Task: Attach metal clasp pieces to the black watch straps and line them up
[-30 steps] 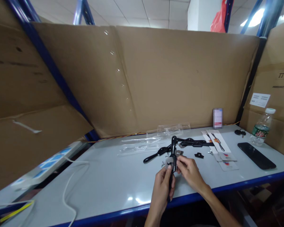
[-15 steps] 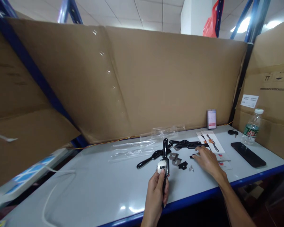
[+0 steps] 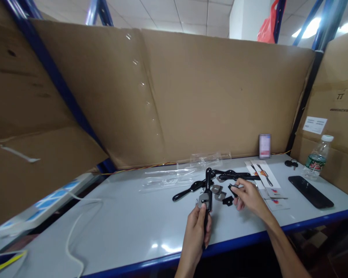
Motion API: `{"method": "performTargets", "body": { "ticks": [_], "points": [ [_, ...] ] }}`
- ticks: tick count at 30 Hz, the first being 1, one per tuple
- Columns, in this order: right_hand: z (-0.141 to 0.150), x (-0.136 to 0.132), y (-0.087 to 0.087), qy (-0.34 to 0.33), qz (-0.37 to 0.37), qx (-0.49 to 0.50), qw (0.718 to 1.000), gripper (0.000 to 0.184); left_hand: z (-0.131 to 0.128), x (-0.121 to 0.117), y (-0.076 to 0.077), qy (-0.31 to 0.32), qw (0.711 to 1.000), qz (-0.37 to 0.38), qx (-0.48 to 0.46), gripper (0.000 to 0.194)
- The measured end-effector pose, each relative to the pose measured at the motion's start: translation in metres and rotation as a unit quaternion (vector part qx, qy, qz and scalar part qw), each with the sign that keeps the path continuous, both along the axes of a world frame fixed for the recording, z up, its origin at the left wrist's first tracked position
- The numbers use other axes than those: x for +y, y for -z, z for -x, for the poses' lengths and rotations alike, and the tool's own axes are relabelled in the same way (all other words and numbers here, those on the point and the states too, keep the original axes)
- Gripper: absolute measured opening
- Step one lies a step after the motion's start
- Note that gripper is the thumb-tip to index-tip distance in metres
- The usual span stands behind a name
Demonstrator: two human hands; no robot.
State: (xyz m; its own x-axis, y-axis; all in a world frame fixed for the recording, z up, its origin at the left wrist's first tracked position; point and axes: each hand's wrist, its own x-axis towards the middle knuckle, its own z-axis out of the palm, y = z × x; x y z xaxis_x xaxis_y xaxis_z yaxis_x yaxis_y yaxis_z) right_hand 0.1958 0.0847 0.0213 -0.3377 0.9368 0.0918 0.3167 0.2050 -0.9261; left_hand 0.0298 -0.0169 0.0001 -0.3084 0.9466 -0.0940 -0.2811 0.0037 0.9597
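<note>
My left hand (image 3: 197,227) is closed around the lower handle of a black two-handled tool (image 3: 207,185), held upright over the white table (image 3: 127,220), with the thumb on a grey metal plate (image 3: 205,199) at its middle. My right hand (image 3: 248,196) hovers just right of it, fingers pinched on a small black part (image 3: 232,188). Between the hands lie grey metal plates (image 3: 217,191) and another small black piece (image 3: 227,200). Two more black tools lie behind: one (image 3: 188,190) to the left, one (image 3: 234,175) to the right.
Clear plastic bags (image 3: 174,175) lie near the cardboard back wall (image 3: 191,96). Printed cards (image 3: 266,181), a black phone (image 3: 310,186), keys (image 3: 291,163) and a water bottle (image 3: 317,156) sit at the right. A white cable (image 3: 78,224) trails at the left. The table's blue front edge (image 3: 240,241) is close.
My right hand left the tool, reached right to the table, and has come back up holding a small black part. The left hand keeps the tool upright.
</note>
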Motion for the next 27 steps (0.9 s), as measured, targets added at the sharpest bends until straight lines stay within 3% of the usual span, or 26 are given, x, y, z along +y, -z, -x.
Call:
{"method": "performTargets", "body": {
  "ticks": [5,8,12,14,17,27],
  "points": [
    [0.021,-0.022,-0.022,-0.086,-0.065,0.046,0.993,0.018,0.000,-0.002,-0.001,-0.002,1.000,-0.001,-0.014,0.063],
    [0.028,-0.030,-0.039,-0.108,-0.062,0.054,0.991,0.012,0.000,-0.003,-0.002,-0.002,1.000,0.000,-0.012,0.063],
    [0.039,-0.033,-0.056,-0.141,-0.113,0.002,0.984,0.006,0.000,-0.003,-0.001,-0.003,1.000,-0.003,-0.006,0.062],
    [0.046,-0.031,-0.059,-0.149,-0.164,-0.057,0.973,0.012,0.000,-0.002,0.000,-0.003,1.000,-0.006,-0.008,0.062],
    [0.053,-0.027,-0.060,-0.159,-0.184,-0.111,0.964,0.014,0.000,0.000,0.003,-0.001,1.000,-0.008,-0.002,0.062],
    [0.057,-0.020,-0.063,-0.196,-0.242,-0.164,0.936,0.018,0.002,0.000,0.004,0.010,1.000,-0.004,-0.016,0.064]
  ]
}}
